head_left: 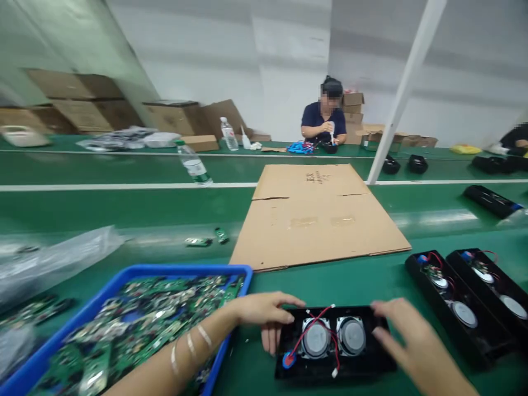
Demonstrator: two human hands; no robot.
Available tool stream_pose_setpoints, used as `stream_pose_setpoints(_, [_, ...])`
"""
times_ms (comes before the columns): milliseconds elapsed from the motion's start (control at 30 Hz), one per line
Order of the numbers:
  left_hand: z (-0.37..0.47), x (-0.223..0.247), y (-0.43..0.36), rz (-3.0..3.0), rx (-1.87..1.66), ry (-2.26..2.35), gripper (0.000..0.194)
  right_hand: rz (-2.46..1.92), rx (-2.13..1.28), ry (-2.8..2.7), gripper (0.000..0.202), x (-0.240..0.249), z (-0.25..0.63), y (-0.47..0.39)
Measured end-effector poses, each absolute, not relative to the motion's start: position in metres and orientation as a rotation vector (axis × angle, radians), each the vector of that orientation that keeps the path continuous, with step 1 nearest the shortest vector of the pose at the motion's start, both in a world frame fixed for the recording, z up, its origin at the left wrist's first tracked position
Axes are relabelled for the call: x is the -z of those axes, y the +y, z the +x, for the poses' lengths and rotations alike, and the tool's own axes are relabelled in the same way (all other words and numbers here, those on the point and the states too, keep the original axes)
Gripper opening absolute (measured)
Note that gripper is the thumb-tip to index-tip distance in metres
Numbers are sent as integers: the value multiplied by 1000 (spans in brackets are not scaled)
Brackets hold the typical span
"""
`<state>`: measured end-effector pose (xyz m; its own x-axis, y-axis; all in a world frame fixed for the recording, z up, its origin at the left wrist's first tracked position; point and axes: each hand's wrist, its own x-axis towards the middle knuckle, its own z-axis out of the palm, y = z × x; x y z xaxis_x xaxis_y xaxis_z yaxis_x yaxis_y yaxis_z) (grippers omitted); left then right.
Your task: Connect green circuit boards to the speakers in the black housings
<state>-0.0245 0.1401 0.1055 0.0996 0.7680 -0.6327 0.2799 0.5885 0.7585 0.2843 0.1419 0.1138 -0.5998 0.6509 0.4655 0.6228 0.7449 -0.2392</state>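
Note:
A black speaker case (325,371) lies in front of me with its inner side up. Two round silver speakers, a left one (315,337) and a right one (351,335), sit inside it, with red wires, white plugs and a blue-and-red round part (289,360). My left hand (268,316) grips the case's left end, thumb at the edge and some fingers down its side. At the right end, my right hand (402,335) holds the case between thumb and fingers, slightly blurred.
A blue tray (185,269) of green circuit boards (152,313) stands at left. Two more cases, one nearer (449,313) and one farther right (495,280), lie at right. A cardboard sheet (317,220) is ahead, near a bottle (193,164). Across the bench a person (324,118) works.

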Motion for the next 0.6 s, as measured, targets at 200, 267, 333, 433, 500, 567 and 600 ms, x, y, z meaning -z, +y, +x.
stream_pose_setpoints(200, [-133, -108, 200, 739, -887, 2269, 27, -678, -197, -2647, 47, -70, 187, 101])
stream_pose_setpoints(267, [-169, -105, 213, 621, -895, 2475, 35, -709, -195, -2679, 57, -65, 180, 99])
stream_pose_setpoints(333, [-194, -98, 222, 526, -841, 2591, 39, -761, -238, -2693, 61, -64, 178, 99])
stream_pose_setpoints(433, [-214, -85, 228, 496, -745, 2644, 38, -828, -382, -2701, 65, -66, 178, 98])
stream_pose_setpoints(500, [-222, -77, 231, 551, -709, 2649, 37, -860, -492, -2673, 68, -65, 177, 99])
stream_pose_setpoints(567, [-229, -72, 232, 657, -711, 2627, 36, -874, -589, -2646, 72, -62, 176, 101])
stream_pose_setpoints(600, [-232, -70, 233, 736, -723, 2603, 35, -872, -621, -2644, 72, -60, 175, 102])
